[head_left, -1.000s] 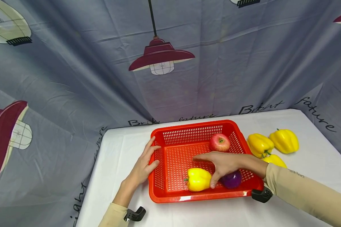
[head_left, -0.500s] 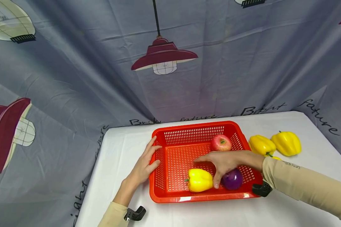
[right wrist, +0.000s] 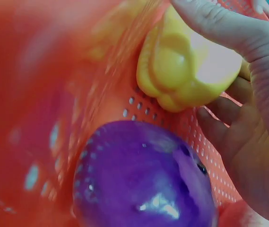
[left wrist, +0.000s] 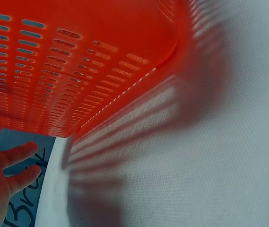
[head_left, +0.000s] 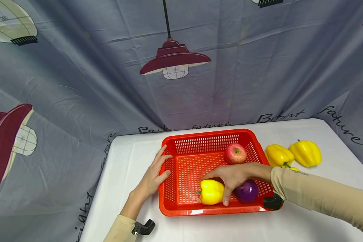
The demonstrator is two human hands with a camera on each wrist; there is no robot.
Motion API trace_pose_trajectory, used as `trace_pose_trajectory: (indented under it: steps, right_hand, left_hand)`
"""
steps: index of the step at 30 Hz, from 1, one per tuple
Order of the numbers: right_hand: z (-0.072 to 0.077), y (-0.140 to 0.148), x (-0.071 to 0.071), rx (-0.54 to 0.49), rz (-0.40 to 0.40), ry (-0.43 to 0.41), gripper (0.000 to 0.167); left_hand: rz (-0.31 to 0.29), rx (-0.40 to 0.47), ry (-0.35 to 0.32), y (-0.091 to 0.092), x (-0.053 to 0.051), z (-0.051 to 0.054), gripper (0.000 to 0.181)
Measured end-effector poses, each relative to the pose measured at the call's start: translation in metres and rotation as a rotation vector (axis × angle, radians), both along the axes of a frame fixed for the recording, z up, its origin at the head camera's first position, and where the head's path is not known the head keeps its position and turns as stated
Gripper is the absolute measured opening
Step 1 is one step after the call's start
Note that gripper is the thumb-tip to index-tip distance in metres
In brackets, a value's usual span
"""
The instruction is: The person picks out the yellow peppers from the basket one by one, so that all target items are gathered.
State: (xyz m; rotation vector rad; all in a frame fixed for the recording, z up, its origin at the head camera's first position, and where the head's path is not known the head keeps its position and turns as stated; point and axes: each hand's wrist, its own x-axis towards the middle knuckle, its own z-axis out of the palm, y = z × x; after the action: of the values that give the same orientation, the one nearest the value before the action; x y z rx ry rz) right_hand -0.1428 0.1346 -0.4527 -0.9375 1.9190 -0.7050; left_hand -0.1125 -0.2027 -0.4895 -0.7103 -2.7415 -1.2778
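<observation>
In the head view a red plastic basket (head_left: 196, 212) with slotted walls stands on the white table. My left hand (head_left: 152, 176) rests against its left rim, fingers spread and fairly straight. Inside the basket my right hand (head_left: 234, 176) holds a yellow bell pepper (head_left: 211, 193), thumb on the near side and fingers behind. The right wrist view shows that pepper (right wrist: 177, 66) between thumb and fingers. A glossy purple round thing (head_left: 247, 191), whose kind I cannot tell, lies below the right wrist. Behind the right hand sits a red apple (head_left: 235, 153).
Right of the basket, yellow bell peppers (head_left: 305, 153) lie on the table (head_left: 329, 188); one is mostly hidden by the right sleeve. A grey printed curtain (head_left: 230, 94) hangs behind the table.
My right hand has moved slightly left and closed around the yellow bell pepper, away from the purple thing. The left hand stays at the rim.
</observation>
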Motion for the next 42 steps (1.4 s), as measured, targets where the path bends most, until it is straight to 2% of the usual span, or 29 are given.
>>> trace_pose_trajectory:
  steps: [5, 12, 18, 21, 29, 34, 42]
  right_hand:
    - [-0.003, -0.007, -0.002, 0.001, 0.026, -0.045, 0.094]
    - [-0.003, -0.015, -0.008, 0.003, 0.082, -0.055, 0.098]
    - [-0.002, -0.02, -0.007, 0.007, 0.079, -0.074, 0.099]
    - [-0.004, -0.02, -0.005, 0.011, 0.071, -0.052, 0.098]
    - [-0.013, -0.021, -0.005, -0.079, 0.077, -0.091, 0.075]
    - [-0.014, -0.021, -0.006, -0.094, 0.085, -0.092, 0.072]
    - [-0.007, -0.02, -0.008, -0.117, 0.055, -0.108, 0.062]
  left_hand:
    - [-0.004, -0.005, -0.002, -0.001, 0.0, 0.001, 0.053]
    - [-0.004, -0.008, -0.001, -0.001, 0.0, 0.001, 0.054]
    - [-0.009, 0.0, 0.013, 0.0, 0.0, 0.0, 0.055]
    - [-0.013, 0.003, 0.024, 0.0, 0.0, 0.0, 0.054]
    - [-0.01, -0.001, 0.017, -0.001, 0.0, 0.0, 0.054]
    - [-0.009, 0.003, 0.012, 0.0, 0.0, 0.0, 0.054]
    - [-0.004, -0.013, 0.018, 0.0, 0.001, 0.001, 0.054]
